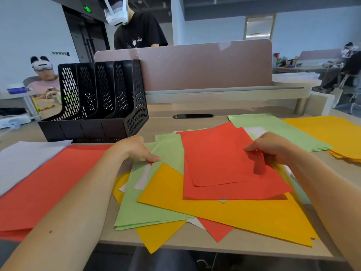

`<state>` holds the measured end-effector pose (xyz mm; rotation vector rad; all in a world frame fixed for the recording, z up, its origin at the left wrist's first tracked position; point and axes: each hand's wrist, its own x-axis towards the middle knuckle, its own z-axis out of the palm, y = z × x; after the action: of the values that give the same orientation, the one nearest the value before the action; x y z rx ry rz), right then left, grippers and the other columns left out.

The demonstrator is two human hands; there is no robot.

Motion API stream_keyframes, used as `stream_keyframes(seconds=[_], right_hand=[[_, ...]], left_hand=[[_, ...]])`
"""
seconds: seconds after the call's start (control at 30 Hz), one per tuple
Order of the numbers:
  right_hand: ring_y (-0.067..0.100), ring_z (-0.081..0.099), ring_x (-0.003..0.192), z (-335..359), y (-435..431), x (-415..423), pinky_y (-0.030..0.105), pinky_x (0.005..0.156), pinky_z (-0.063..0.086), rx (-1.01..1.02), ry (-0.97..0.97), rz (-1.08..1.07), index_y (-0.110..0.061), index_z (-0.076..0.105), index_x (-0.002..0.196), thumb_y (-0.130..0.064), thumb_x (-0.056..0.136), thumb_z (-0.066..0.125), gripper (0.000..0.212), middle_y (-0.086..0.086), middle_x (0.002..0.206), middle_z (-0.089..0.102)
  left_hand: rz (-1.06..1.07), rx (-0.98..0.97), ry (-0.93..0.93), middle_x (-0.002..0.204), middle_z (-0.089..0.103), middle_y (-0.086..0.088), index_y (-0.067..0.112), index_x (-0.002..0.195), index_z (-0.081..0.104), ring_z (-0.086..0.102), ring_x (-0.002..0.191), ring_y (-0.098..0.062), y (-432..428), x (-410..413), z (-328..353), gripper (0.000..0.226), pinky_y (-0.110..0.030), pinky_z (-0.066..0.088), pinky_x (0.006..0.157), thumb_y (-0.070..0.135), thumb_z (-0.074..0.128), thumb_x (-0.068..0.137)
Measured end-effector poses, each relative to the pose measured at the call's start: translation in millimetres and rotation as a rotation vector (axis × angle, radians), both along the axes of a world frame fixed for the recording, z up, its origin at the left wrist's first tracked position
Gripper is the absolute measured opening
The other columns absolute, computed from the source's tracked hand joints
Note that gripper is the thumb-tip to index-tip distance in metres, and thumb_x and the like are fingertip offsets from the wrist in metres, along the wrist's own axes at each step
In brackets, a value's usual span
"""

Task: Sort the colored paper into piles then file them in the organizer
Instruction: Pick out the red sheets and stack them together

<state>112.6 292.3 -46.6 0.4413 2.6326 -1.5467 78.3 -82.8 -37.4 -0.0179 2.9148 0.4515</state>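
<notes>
right hand (273,148) grip: pinching red sheet (220,157) (edge curled up) | left hand (136,149) grip: relaxed, resting on green sheet (170,151)

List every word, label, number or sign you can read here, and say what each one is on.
Nothing here reads clearly.
On the green lit sign above the doorway: a glowing shape, too blurred to read.
On the black T-shirt: small printed pictures; any words are too small.
On the far desk: items whose labels are too small.
On the colored paper and the organizer: no writing visible.
</notes>
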Motion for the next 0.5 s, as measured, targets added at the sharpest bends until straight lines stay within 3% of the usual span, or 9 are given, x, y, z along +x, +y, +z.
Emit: stream_keyframes(seconds=[0.1, 0.2, 0.3, 0.37, 0.43, 0.5], right_hand=[[0.018, 0.056, 0.038, 1.2, -1.0, 1.7, 0.021, 0.041, 0.044, -0.016, 0.004, 0.008, 0.000, 0.061, 0.079, -0.002, 0.085, 0.069, 0.010, 0.015, 0.064, 0.065], [0.017, 0.057, 0.036, 1.9, -1.4, 2.3, 0.020, 0.040, 0.045, -0.032, 0.007, 0.013, 0.001, 0.061, 0.079, -0.001, 0.085, 0.069, 0.010, 0.015, 0.064, 0.065], [0.018, 0.059, 0.038, 1.4, -0.4, 2.2, 0.020, 0.040, 0.046, -0.044, 0.006, 0.012, 0.002, 0.062, 0.081, 0.000, 0.085, 0.068, 0.007, 0.017, 0.069, 0.066], [0.019, 0.059, 0.040, 0.5, 1.1, 0.9, 0.021, 0.040, 0.045, -0.042, 0.006, 0.008, 0.002, 0.063, 0.083, 0.000, 0.085, 0.067, 0.005, 0.017, 0.069, 0.066], [0.021, 0.059, 0.044, -0.1, 2.4, -0.7, 0.022, 0.041, 0.046, -0.043, 0.007, 0.001, 0.003, 0.062, 0.086, 0.000, 0.085, 0.067, 0.005, 0.018, 0.072, 0.066], [0.023, 0.060, 0.050, -0.7, 3.1, -2.1, 0.023, 0.042, 0.048, -0.050, 0.012, -0.007, 0.003, 0.062, 0.087, 0.001, 0.084, 0.066, 0.006, 0.018, 0.073, 0.066]], left_hand=[[0.024, -0.016, -0.017, 0.082, 0.068, -0.004, 0.008, 0.082, 0.075, 0.060, 0.077, -0.023, -1.7, 0.2, -0.1, 0.060, -0.030, 0.038, 0.063, 0.065, 0.082, 0.062], [0.037, -0.018, -0.043, 0.060, 0.047, 0.001, 0.007, 0.065, 0.058, 0.040, 0.055, -0.016, 3.1, 7.2, 2.8, 0.053, -0.030, 0.027, 0.052, 0.054, 0.080, 0.074], [0.024, 0.157, -0.052, 0.059, 0.061, 0.004, 0.008, 0.072, 0.075, 0.049, 0.055, -0.011, 3.7, 9.8, 4.4, 0.035, -0.024, 0.033, 0.050, 0.042, 0.081, 0.078], [0.069, 0.311, -0.026, 0.064, 0.070, 0.003, 0.009, 0.073, 0.076, 0.058, 0.054, -0.008, 1.7, 8.8, 4.5, 0.025, -0.022, 0.033, 0.048, 0.032, 0.077, 0.084], [0.175, 0.506, 0.098, 0.070, 0.071, -0.006, 0.008, 0.075, 0.068, 0.063, 0.057, -0.016, -2.6, 2.3, 2.4, 0.022, -0.023, 0.032, 0.050, 0.025, 0.067, 0.089], [0.319, 0.611, 0.391, 0.073, 0.062, -0.008, 0.011, 0.078, 0.054, 0.058, 0.062, -0.023, -7.9, -6.5, 0.4, 0.020, -0.028, 0.035, 0.055, 0.026, 0.055, 0.092]])
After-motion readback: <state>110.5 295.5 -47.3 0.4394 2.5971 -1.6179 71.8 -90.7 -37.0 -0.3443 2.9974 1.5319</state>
